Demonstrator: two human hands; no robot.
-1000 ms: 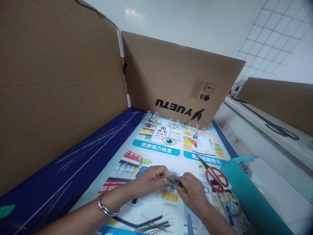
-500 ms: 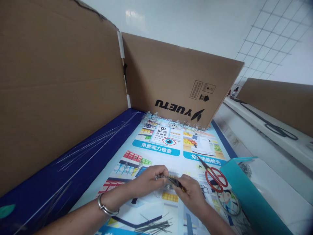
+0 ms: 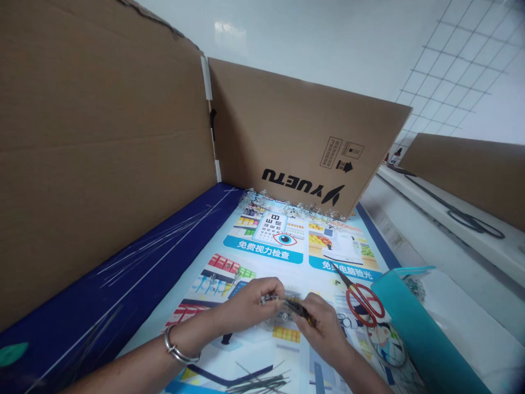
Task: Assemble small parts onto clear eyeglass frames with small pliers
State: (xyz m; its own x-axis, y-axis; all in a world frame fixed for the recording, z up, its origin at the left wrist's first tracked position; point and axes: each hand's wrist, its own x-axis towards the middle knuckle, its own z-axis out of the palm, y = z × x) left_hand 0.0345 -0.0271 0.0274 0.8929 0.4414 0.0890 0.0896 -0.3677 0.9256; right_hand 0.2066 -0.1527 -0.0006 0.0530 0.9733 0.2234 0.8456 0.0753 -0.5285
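Between the thumb and fingers of my left hand (image 3: 252,306), which is closed, is a small beaded wire piece (image 3: 268,299). My right hand (image 3: 322,324) is wrapped round a pair of pliers (image 3: 302,311) with dark jaws. The jaws point left and meet the wire piece beside my left fingertips; they are blurred, so their exact grip is unclear. Below my hands, on the printed sheet (image 3: 262,265), lie several cut lengths of dark wire (image 3: 262,382). Red-handled scissors (image 3: 365,306) rest to the right of my right hand.
Cardboard panels (image 3: 102,137) stand at the left and back. Small clear beaded pieces (image 3: 295,210) line the foot of the back panel. Long thin wires (image 3: 156,241) lie on the blue surface. A coil of wire (image 3: 388,347) lies beside the teal-edged box (image 3: 418,317) on the right.
The pliers' front end has shifted slightly and now looks more smeared by motion. My left hand stays nearly still, and the view has moved very slightly.
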